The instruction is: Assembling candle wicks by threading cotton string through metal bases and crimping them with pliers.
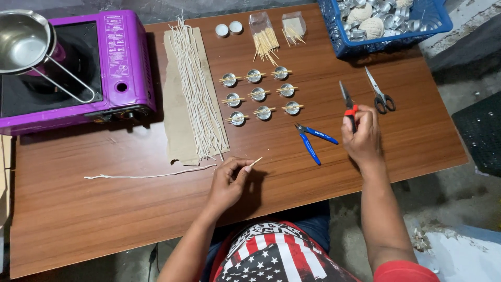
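left hand (228, 183): I see it pinching a short wick piece (255, 162) between thumb and fingers, resting on the table (78, 219) near the front edge
right hand (361, 137): closed around red-handled scissors (348, 107), blades pointing away
long wick (148, 175): 1, lying flat left of the left hand
wick bundle (195, 89): too many to count, on 1 cardboard strip (176, 130)
cups (259, 94): 9 in a 3x3 grid, each with sticks across the rim; 2 more at the far edge
pliers (313, 140): 1, blue, between the hands
black scissors (380, 93): 1, right of the red pair
stick bags (264, 34): 2
basket (344, 44): 1, blue
stove (112, 62): 1, purple, 1 pot (23, 42) on it
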